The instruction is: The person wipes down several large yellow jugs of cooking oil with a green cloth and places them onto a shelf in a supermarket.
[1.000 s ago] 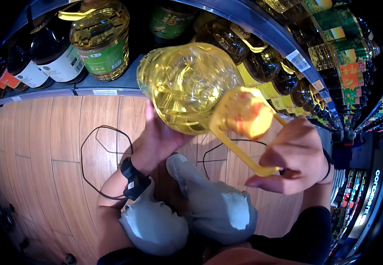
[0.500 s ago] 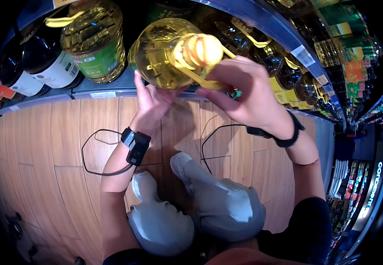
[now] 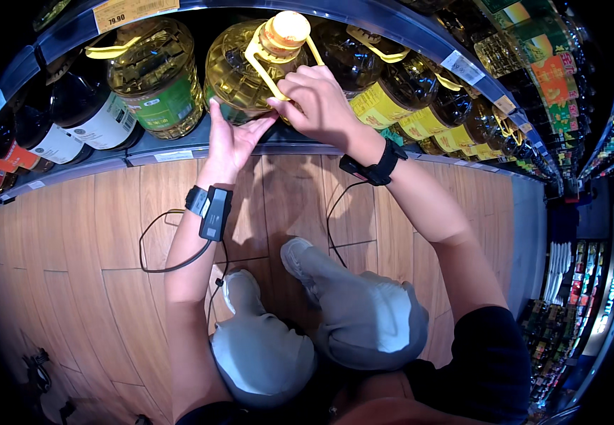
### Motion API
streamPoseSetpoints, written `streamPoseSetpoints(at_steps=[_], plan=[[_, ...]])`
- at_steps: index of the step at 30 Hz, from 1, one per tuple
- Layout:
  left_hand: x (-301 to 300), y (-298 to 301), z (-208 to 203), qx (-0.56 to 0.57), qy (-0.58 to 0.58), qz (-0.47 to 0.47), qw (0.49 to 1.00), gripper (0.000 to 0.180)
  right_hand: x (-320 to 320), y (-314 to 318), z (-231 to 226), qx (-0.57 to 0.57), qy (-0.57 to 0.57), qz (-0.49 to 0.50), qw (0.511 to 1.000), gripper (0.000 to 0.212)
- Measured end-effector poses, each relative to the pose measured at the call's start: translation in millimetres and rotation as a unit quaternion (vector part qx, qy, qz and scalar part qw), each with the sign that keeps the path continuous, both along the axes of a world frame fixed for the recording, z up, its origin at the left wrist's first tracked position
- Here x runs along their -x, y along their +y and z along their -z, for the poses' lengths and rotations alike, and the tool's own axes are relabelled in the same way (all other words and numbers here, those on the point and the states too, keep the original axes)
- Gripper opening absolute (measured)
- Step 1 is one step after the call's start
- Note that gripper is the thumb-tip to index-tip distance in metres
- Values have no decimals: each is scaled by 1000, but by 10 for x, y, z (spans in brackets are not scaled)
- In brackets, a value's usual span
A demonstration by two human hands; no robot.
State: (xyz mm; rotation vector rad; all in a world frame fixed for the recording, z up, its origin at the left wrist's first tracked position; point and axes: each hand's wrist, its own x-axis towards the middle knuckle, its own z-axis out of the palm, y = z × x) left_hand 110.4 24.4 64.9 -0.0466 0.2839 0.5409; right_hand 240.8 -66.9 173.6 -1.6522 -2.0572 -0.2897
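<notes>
A large clear bottle of golden cooking oil (image 3: 237,65) stands at the shelf's front, tilted slightly in this view, with a pale cap (image 3: 291,28). My right hand (image 3: 319,105) is closed around its yellow carrying handle (image 3: 263,76). Below the bottle's near side, my left hand (image 3: 229,143) has its thumb and fingers spread, palm upward. Its fingertips are at the bottle's lower edge; whether they bear weight I cannot tell. To the left is a similar oil bottle (image 3: 152,78) with a green label.
Dark bottles with white labels (image 3: 101,117) line the shelf (image 3: 172,156) at left. Yellow-labelled bottles (image 3: 385,106) run along the right. An upper shelf edge (image 3: 215,8) overhangs them. Thin cables (image 3: 144,248) hang from my wrist devices above the wooden floor (image 3: 108,212).
The oil bottle has moved away from me and back onto the shelf, turning more upright. Both hands went with it, the right one staying on the handle.
</notes>
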Motion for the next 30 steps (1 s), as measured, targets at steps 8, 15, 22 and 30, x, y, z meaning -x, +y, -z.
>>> streamPoseSetpoints(at_steps=[8, 15, 22, 30], plan=[[-44, 108, -1020, -666, 406, -314, 542, 44, -38, -25, 20, -4, -24, -10, 1000, 25], [-249, 346, -1229, -630, 238, -161, 721, 28, 143, 70, 65, -72, 14, -25, 997, 23], [-240, 361, -1240, -564, 219, -120, 787, 27, 158, 63, 85, -62, 34, -18, 997, 23], [-298, 311, -1268, -583, 234, -160, 761, 29, 94, 81, 85, -82, 52, -30, 995, 21]])
